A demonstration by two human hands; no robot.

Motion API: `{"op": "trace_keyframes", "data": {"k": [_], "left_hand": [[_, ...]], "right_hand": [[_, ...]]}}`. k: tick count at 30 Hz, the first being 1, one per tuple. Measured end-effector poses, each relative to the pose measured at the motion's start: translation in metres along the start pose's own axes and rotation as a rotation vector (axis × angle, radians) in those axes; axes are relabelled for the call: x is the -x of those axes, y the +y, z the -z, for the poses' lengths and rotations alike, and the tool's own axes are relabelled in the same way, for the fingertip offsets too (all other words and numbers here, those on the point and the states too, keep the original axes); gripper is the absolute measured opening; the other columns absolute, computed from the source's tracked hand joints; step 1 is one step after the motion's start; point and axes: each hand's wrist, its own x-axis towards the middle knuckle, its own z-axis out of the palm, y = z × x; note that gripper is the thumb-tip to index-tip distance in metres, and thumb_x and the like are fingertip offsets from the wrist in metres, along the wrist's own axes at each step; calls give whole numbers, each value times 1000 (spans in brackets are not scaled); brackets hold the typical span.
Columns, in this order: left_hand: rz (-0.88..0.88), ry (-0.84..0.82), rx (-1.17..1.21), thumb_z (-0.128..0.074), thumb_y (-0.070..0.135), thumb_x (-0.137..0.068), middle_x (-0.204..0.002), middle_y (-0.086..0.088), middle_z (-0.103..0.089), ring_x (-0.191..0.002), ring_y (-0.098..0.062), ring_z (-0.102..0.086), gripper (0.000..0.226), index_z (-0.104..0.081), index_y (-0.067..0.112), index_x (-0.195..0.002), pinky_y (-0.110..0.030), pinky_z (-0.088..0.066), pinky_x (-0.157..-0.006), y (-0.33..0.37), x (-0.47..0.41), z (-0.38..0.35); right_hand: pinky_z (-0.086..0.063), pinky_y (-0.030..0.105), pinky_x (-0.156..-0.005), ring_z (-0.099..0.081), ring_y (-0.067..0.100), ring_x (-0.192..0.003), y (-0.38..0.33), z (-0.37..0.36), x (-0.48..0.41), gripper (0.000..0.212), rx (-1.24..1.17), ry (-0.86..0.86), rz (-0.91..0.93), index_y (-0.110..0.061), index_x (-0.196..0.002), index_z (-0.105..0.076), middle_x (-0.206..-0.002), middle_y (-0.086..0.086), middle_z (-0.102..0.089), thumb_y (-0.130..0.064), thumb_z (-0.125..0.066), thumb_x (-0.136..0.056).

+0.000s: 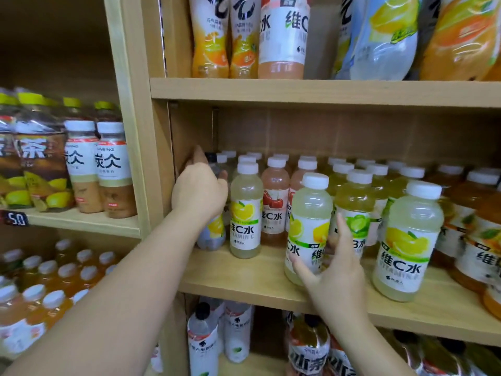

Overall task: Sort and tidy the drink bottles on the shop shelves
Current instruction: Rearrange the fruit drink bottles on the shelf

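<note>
On the middle wooden shelf stand rows of vitamin C drink bottles with white caps. My left hand is wrapped around a clear bottle with a dark cap and lemon label at the shelf's far left, next to the side wall. My right hand grips the lower part of a pale lemon bottle near the shelf's front edge. Between them stand another lemon bottle and a pink cherry bottle. A further lemon bottle stands at the front right.
Lime-label bottles and orange bottles fill the right of the shelf. Big orange and lemon bottles stand on the shelf above. The left unit holds tea bottles and a price tag. Black-capped bottles sit below.
</note>
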Motion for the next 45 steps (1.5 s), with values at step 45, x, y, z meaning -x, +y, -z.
{"op": "trace_keyframes", "data": {"k": [45], "left_hand": [[-78,111,329,-71,35,-90,-84,8,-69,-81,-14,-63,10,-69,25,-90,-41,-51,-73,-76,96,101]], "right_hand": [[-58,30,-80,-68,3,-83,-72,-89,-5,63,-209,-302,-9,-25,-118,-69,-88,-18,-69,-45,-94,-64]]}}
